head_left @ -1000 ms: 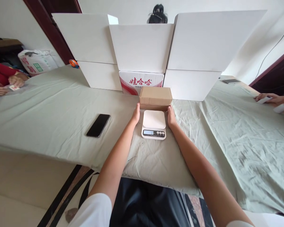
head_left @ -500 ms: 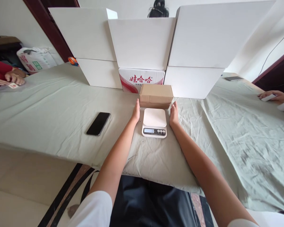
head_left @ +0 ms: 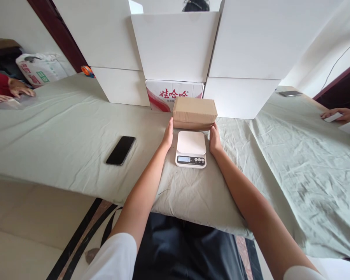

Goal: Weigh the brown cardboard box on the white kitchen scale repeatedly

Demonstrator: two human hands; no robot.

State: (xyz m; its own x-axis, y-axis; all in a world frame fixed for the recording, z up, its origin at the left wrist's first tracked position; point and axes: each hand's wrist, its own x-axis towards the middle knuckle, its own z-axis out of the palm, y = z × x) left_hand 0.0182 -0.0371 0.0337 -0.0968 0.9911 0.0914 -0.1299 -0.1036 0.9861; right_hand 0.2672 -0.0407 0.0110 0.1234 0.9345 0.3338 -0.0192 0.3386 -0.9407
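Note:
A brown cardboard box (head_left: 195,111) is between my two hands, just behind a white digital kitchen scale (head_left: 191,143). My left hand (head_left: 168,134) presses its fingers against the box's left end. At the right end, my right hand (head_left: 214,139) has its fingertips on the lower corner. Both palms face inward, one on each side of the scale. Nothing lies on the scale's platform, and its display is lit. I cannot tell whether the box's underside is touching the cloth.
White boxes (head_left: 175,46) form a wall behind, above a carton with red lettering (head_left: 160,95). A black phone (head_left: 121,150) lies left on the green cloth (head_left: 76,155). Other people's hands (head_left: 21,89) show at far left and at far right (head_left: 342,115); another phone (head_left: 291,93) lies back right.
The cardboard box has shifted slightly up and right in view, and my right fingers now touch its corner. The camera view has tilted down a little. The scale stays in place.

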